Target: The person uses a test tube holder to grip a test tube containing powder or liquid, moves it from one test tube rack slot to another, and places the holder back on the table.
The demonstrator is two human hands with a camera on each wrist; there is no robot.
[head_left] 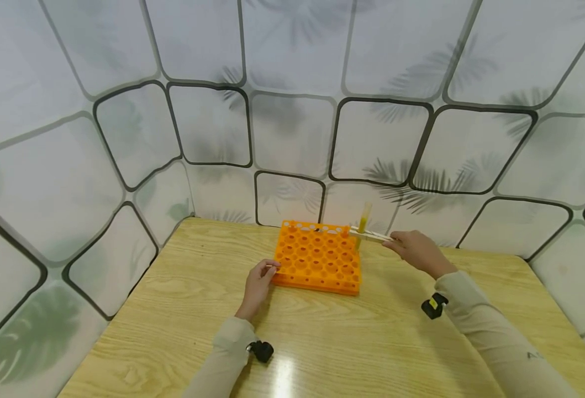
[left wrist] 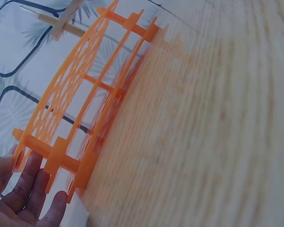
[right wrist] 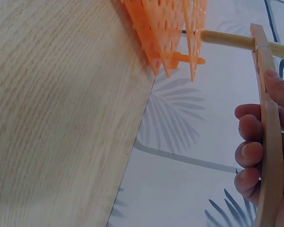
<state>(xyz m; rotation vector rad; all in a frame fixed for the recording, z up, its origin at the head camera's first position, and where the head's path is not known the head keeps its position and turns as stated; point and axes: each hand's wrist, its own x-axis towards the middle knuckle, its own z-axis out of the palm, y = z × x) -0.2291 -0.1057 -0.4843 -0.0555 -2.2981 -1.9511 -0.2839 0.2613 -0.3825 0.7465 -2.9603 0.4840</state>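
An orange test tube rack (head_left: 317, 281) with rows of round holes stands on the table. My left hand (head_left: 256, 284) holds its front left corner; in the left wrist view its fingers (left wrist: 26, 187) lie against the rack's end. My right hand (head_left: 416, 251) grips a wooden test tube clamp (right wrist: 271, 142). The clamp's jaws are around a test tube (head_left: 364, 218) holding yellowish content. This tube is slightly tilted at the rack's back right corner, its lower end close to the rack's top plate. Whether that end sits inside a hole, I cannot tell.
The wood-grain table (head_left: 183, 309) reaches back to a patterned fabric wall (head_left: 292, 138) just behind the rack. A black wrist camera is strapped on each sleeve.
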